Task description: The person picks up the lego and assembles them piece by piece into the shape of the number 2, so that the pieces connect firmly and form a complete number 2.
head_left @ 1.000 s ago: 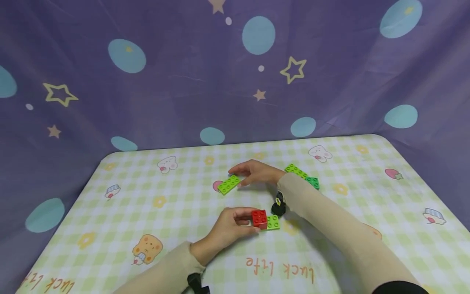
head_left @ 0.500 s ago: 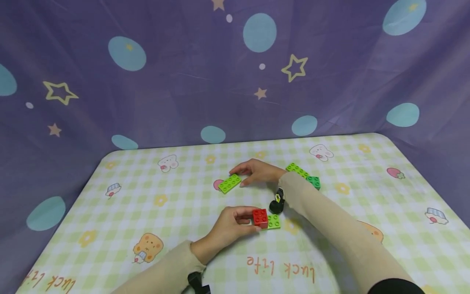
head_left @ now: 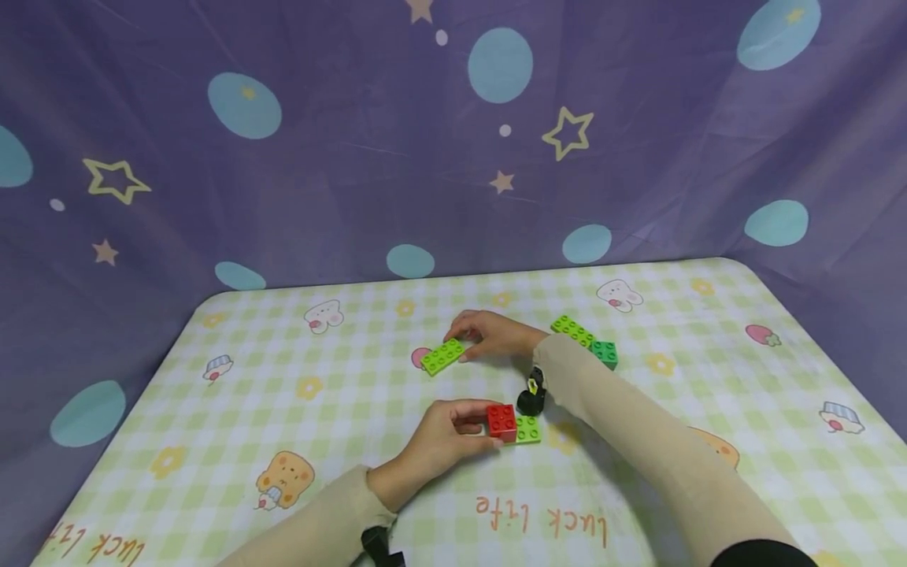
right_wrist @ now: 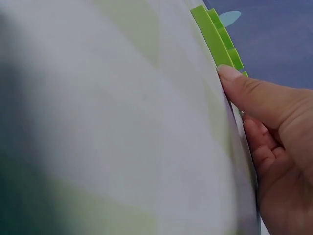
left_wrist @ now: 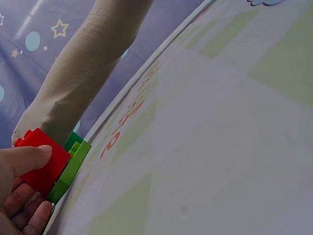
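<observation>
My left hand [head_left: 442, 433] grips a red toy brick [head_left: 501, 423] with thumb and fingers. That brick sits on one end of a light green flat brick [head_left: 527, 429], whose other studs stay bare. In the left wrist view, the thumb presses the side of the red brick [left_wrist: 46, 169]. Farther back, my right hand [head_left: 496, 334] pinches the near end of a second light green flat brick [head_left: 442, 357], which lies on the table. The right wrist view shows the thumb at the corner of this flat brick [right_wrist: 212, 36]; the fingertips opposite are partly hidden.
Behind the right wrist lie another light green flat brick [head_left: 572, 329] and a darker green brick [head_left: 605, 353], close together and partly covered by the sleeve. A checked cloth with printed pictures covers the table [head_left: 340, 441]. A purple curtain [head_left: 354, 157] hangs at the back.
The right hand's fingers have drawn in a little toward the end of the flat brick. My left hand and the red brick hold their place.
</observation>
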Demonstrator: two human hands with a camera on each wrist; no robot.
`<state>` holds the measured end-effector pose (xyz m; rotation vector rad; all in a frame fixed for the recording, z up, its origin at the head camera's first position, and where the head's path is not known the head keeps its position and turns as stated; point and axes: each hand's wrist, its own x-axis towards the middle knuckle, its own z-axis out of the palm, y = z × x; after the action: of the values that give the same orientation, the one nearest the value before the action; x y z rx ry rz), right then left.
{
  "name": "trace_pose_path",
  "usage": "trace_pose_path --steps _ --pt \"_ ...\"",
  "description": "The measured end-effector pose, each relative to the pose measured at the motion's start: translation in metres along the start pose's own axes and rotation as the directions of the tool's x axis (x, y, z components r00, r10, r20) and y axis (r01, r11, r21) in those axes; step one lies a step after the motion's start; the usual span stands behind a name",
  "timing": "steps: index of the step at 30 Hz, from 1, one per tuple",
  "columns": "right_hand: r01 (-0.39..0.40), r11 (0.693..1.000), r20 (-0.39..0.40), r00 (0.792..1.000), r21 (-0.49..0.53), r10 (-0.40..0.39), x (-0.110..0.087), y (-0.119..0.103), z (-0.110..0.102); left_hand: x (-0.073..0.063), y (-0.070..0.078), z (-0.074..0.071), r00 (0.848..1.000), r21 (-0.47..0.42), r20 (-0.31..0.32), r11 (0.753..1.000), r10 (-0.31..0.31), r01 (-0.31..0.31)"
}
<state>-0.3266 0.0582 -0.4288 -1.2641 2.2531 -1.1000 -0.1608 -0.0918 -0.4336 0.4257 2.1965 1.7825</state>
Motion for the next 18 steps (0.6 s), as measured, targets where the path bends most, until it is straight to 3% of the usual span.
trace_pose_path --steps 4,10,18 --pt "-0.035 0.999 -0.033 0.999 0.023 0.036 -0.001 0.0 0.002 -0.001 0.0 0.0 1.0 -0.006 -0.001 1.0 -0.012 0.012" --pt "-0.139 0.984 -0.096 0.984 0.111 0.15 -0.004 0.002 0.004 -0.001 0.0 0.001 1.0 -0.009 0.001 1.0 -0.02 0.02" --pt "-0.144 0.978 -0.147 0.975 0.153 0.167 -0.014 -0.002 -0.004 -0.002 0.001 0.0 1.0 0.006 0.002 1.0 -0.014 0.014"
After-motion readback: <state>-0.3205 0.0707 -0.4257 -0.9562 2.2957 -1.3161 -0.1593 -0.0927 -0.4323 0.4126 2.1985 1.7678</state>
